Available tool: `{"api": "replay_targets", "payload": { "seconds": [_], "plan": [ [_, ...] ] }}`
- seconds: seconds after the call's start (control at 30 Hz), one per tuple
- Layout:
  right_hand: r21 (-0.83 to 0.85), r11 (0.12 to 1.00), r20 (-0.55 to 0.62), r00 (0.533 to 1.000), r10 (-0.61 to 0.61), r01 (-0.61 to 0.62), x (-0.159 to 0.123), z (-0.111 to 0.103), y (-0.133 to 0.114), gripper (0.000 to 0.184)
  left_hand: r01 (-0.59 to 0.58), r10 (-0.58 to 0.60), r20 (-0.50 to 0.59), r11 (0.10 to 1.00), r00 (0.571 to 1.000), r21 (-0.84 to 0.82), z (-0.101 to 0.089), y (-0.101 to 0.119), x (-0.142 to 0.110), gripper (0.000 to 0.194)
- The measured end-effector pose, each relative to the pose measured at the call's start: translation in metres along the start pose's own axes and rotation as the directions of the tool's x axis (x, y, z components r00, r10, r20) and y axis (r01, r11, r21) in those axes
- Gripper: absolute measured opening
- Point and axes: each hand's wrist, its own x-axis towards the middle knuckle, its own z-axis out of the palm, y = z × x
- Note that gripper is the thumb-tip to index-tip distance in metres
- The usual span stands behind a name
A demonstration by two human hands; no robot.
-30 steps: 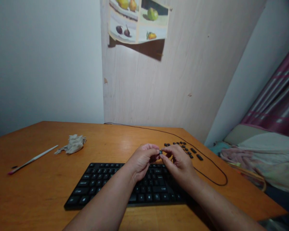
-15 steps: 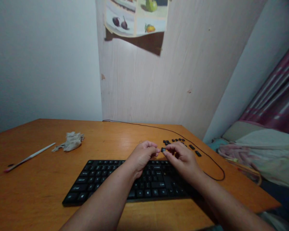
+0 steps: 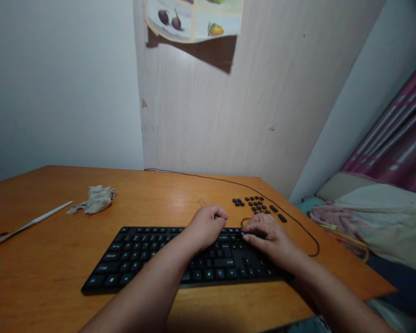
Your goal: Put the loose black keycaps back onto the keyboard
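A black keyboard [image 3: 152, 259] lies on the orange wooden table [image 3: 38, 273] in front of me. My left hand [image 3: 206, 225] hovers over the keyboard's middle top rows, curled into a loose fist with nothing showing in it. My right hand [image 3: 271, 237] rests low on the keyboard's right part, fingers drawn together and pressed down at the tips. The small black keycap it held is hidden under those fingertips. Several loose black keycaps [image 3: 253, 202] lie on the table just beyond my right hand.
The keyboard's thin black cable [image 3: 300, 227] loops along the table's right edge and runs back to the wall. A crumpled cloth [image 3: 95, 200] and a thin white stick [image 3: 31, 223] lie at the left. Bedding [image 3: 367, 217] is piled past the right edge.
Both hands came down from in front of me to the keyboard. The keycap passed from between both hands to my right fingers, which lowered it onto the keyboard's right part.
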Motion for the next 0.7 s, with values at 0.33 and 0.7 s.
{"api": "replay_targets", "payload": {
  "seconds": [0.33, 0.7],
  "plan": [
    [-0.013, 0.999, 0.011, 0.999, 0.035, -0.035, -0.005, 0.008, 0.001, 0.012, -0.195, 0.161, 0.139, 0.938, 0.977, 0.286, 0.002, -0.016, 0.001, 0.024],
    [-0.016, 1.000, 0.030, 0.999, 0.017, -0.016, -0.004, 0.011, 0.002, 0.012, -0.317, 0.165, 0.311, 0.779, 0.936, 0.541, 0.001, -0.005, -0.003, 0.031]
  ]
}}
